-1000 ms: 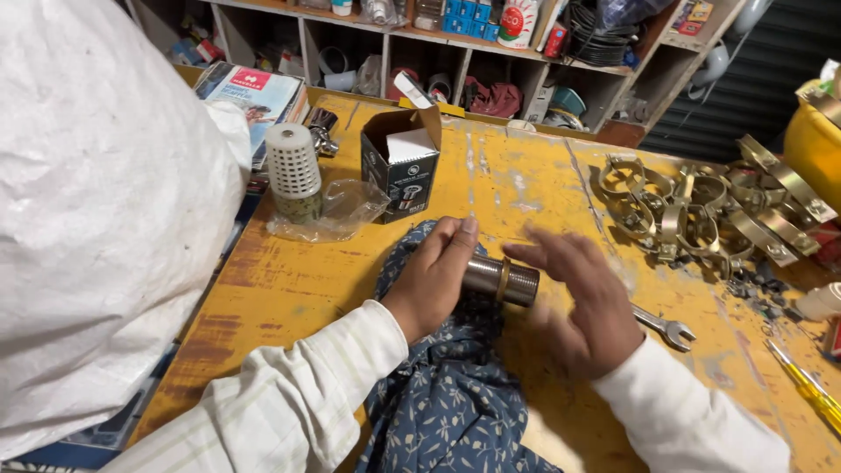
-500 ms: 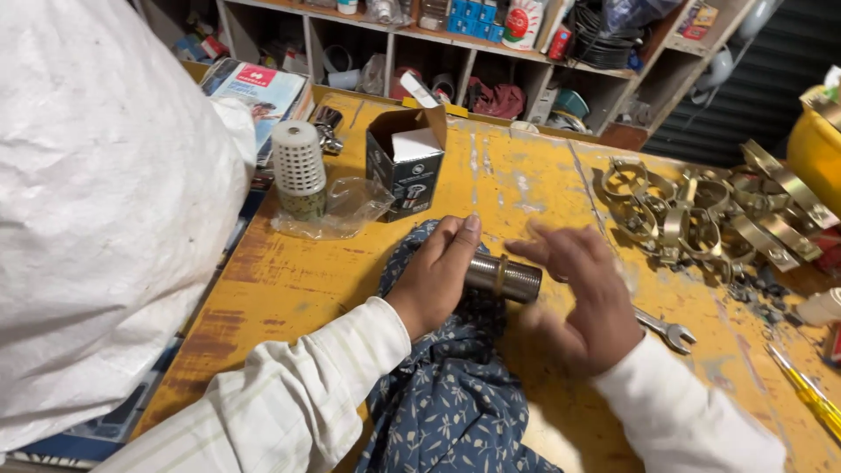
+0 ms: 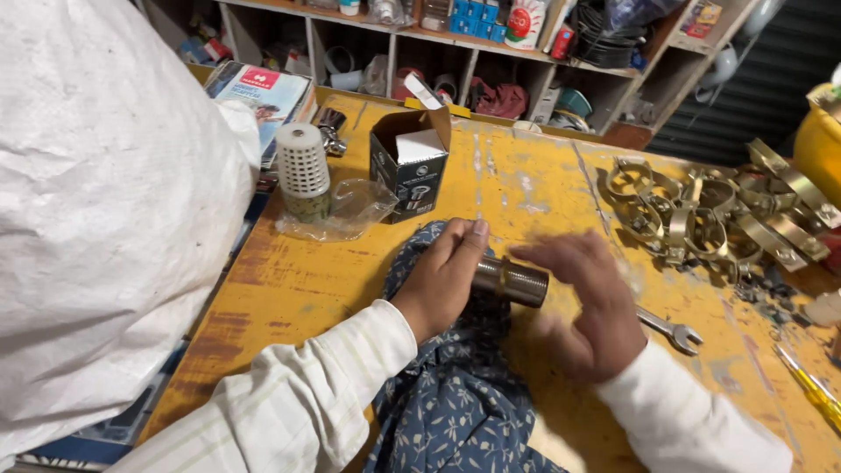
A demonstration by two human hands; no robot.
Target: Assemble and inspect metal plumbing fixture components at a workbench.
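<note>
Right hand (image 3: 589,308) has lifted off metal cylinder (image 3: 511,281).

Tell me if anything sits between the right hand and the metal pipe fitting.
Nothing visible does. The left hand holds the metal fitting at one end, over the blue cloth; the right hand is right beside its free end.

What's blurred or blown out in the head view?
Head view: right hand smeared by motion blur; left hand and threaded metal cylinder fitting stay sharp; big white woven sack on the left is bright, nearly overexposed; dark corrugated shutter underexposed.
</note>
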